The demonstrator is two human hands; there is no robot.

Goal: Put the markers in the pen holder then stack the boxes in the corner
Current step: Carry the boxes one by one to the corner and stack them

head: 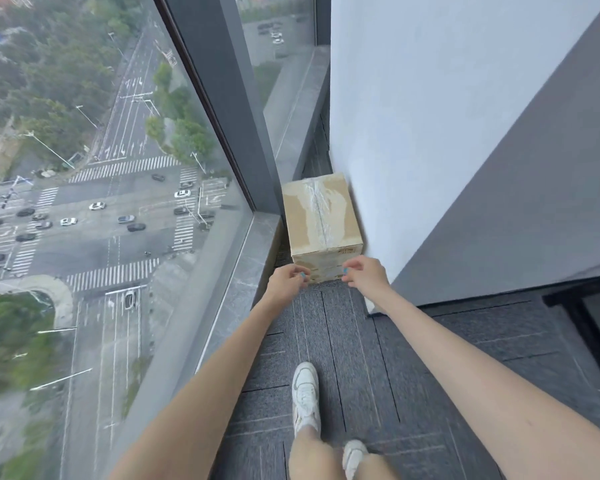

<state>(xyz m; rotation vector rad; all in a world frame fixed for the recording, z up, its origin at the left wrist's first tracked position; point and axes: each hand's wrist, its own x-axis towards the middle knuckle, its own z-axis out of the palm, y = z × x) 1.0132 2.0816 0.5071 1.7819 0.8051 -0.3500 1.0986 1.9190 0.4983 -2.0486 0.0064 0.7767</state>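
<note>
Carpet point(329, 327) corner: left hand point(286, 280), right hand point(368, 273) overlap box point(321, 213); contact unclear.

1 box point(321, 216), 2 hands point(286, 278) point(366, 273), 2 shoes point(305, 396) point(354, 457)
</note>
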